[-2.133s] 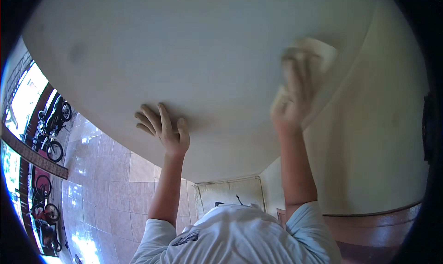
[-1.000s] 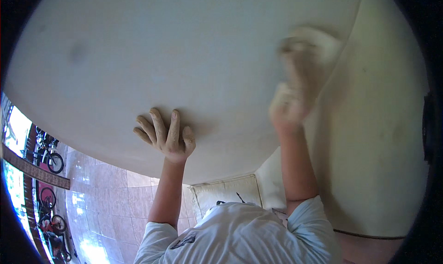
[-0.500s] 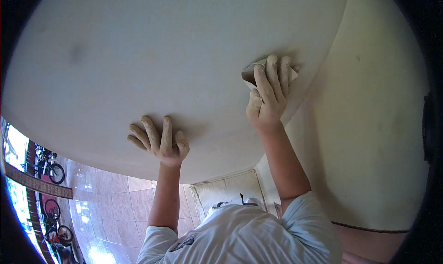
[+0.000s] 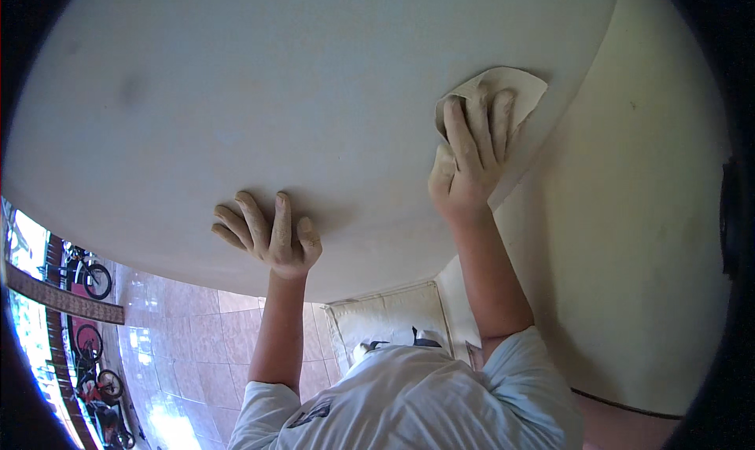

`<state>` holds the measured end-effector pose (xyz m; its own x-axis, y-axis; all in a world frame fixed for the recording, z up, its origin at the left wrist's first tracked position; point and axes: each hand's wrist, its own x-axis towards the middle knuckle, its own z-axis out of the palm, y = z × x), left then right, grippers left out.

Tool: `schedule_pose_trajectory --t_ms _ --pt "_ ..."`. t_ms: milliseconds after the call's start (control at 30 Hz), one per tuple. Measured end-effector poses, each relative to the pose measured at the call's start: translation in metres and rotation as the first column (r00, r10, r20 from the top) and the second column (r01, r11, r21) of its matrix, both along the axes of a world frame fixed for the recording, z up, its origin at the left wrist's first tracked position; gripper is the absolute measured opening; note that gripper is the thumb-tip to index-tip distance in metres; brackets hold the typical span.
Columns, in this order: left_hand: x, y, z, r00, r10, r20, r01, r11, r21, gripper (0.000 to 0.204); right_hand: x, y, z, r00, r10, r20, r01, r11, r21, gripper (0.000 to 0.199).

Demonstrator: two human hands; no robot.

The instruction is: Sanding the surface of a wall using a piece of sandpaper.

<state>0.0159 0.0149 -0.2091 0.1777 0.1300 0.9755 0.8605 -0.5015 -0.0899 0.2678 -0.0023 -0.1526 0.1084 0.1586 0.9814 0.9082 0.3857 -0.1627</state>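
a big pale wall (image 4: pixel 314 80) fills most of the view. on the right it meets a cream side wall (image 4: pixel 653 175) in a long slanting corner (image 4: pixel 568 108). its lower edge curves down on the left, past a shiny tile floor (image 4: pixel 189 324) and some parked motorbikes (image 4: pixel 102 418).

the right hand (image 4: pixel 472 155) is up near that corner. it has hold of a pale sheet (image 4: pixel 511 80), with the fingers a little apart and laid over it, and the thumb tucked down by its near left side. the sheet is against the big wall, and bends up a bit at its left edge. its right tip is close to the corner but does not touch it, so there is just a thin strip on that side.

the left hand (image 4: pixel 275 234) is lower, with its fingers spread wide on the wall, holding nothing. a wide stretch of wall lies between the hands, and much more reaches up and left.
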Motion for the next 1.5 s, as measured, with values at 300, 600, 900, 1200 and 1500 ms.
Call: schedule_pose_trajectory --t_ms 300,600,900,1200,1500 --pt "0.006 -0.004 0.003 1.000 -0.022 -0.002 0.022 1.000 0.004 0.044 0.009 -0.027 -0.119 0.983 0.002 0.181 0.037 0.976 -0.214 0.026" --pt "-0.001 -0.005 0.000 1.000 0.002 0.002 -0.002 1.000 0.030 0.044 -0.021 -0.028 -0.124 0.985 0.117 0.124 -0.070 0.940 -0.334 0.032" --pt "-0.001 -0.009 -0.009 0.998 0.004 -0.056 -0.003 1.000 0.009 0.044 -0.060 -0.012 -0.057 0.996 -0.010 0.090 0.022 0.991 -0.134 0.041" --pt "-0.035 -0.016 -0.026 1.000 0.008 -0.010 -0.009 0.993 -0.118 0.044 -0.059 -0.035 -0.168 0.983 0.038 0.181 0.034 0.925 -0.378 0.040" --pt "-0.101 -0.002 0.010 0.994 0.109 0.030 -0.109 0.994 -0.004 0.050 -0.098 -0.026 -0.079 0.976 0.023 0.216 0.034 0.965 -0.260 0.041"
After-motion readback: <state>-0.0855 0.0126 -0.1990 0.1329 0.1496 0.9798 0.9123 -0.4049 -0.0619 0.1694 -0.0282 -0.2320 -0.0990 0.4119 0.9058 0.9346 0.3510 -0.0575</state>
